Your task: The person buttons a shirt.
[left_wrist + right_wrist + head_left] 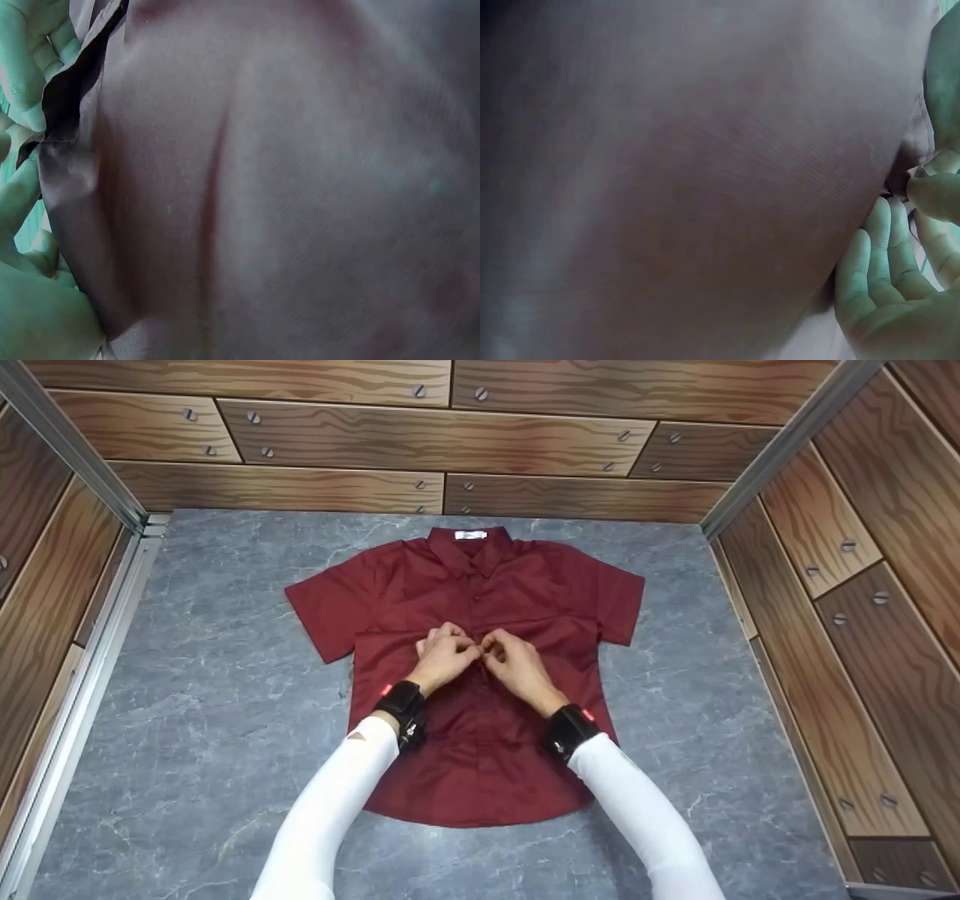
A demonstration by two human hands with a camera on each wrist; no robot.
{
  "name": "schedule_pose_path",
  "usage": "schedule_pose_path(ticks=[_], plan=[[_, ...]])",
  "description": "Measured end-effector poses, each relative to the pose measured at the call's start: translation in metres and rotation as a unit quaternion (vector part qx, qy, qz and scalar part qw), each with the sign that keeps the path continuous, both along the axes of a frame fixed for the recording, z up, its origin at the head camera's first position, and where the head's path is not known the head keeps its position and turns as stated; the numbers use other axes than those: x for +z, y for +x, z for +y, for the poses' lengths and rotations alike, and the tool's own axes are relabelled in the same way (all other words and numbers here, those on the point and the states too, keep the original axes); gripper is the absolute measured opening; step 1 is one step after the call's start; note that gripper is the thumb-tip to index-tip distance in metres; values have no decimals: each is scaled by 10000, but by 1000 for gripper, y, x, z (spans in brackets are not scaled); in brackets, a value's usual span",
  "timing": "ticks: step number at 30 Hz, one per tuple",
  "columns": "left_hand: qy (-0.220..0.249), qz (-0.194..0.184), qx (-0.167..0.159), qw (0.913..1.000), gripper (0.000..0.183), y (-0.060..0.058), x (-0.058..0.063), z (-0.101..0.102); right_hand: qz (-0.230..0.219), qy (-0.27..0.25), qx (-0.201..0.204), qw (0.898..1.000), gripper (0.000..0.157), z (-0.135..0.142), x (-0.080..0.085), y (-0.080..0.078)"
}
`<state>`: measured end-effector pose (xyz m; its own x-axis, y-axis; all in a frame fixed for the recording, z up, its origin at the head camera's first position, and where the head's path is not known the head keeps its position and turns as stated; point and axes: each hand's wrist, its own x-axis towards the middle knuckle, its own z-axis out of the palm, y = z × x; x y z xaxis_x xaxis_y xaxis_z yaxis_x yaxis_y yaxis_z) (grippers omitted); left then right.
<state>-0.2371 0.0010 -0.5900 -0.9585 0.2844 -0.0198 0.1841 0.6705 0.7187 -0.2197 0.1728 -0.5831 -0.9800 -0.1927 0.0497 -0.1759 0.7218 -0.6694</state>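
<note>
A dark red short-sleeved button-up shirt (420,712) lies spread front side up, collar at the far end. My left hand (444,656) and right hand (517,664) meet over the front placket (475,611), about the middle of the shirt. Both hands pinch the placket edges between thumb and fingers, fingertips close together. In the left wrist view, fingers at the left edge grip a raised fold of shirt fabric (71,169). Bunched cloth (915,146) sits between the fingertips in the right wrist view. Any button there is hidden by the fingers.
The shirt lies on a grey marbled tabletop (202,682). Wood-patterned panels (337,435) stand at the back and along both sides, with metal frame bars (795,442) at the corners. A white label (470,535) shows inside the collar (450,551).
</note>
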Motion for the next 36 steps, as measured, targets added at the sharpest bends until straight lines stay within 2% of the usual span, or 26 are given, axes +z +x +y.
schedule_pose_path(ticks=[5,9,15,19,36], plan=[[103,122,-84,9998,22,0,-2,-1,-49,1,-24,10000,15,1,0,0],[249,103,-29,9996,20,-1,-2,-2,-96,-64,-134,9998,17,2,0,0],[496,-151,208,9984,23,-2,-1,-3,-146,-60,-292,9994,16,4,-2,-1],[586,-308,253,9975,23,-3,1,-4,-160,-6,-353,9992,14,4,-1,-1],[411,-432,-280,9978,17,-4,5,-7,-109,9,-314,9994,6,5,0,-2]])
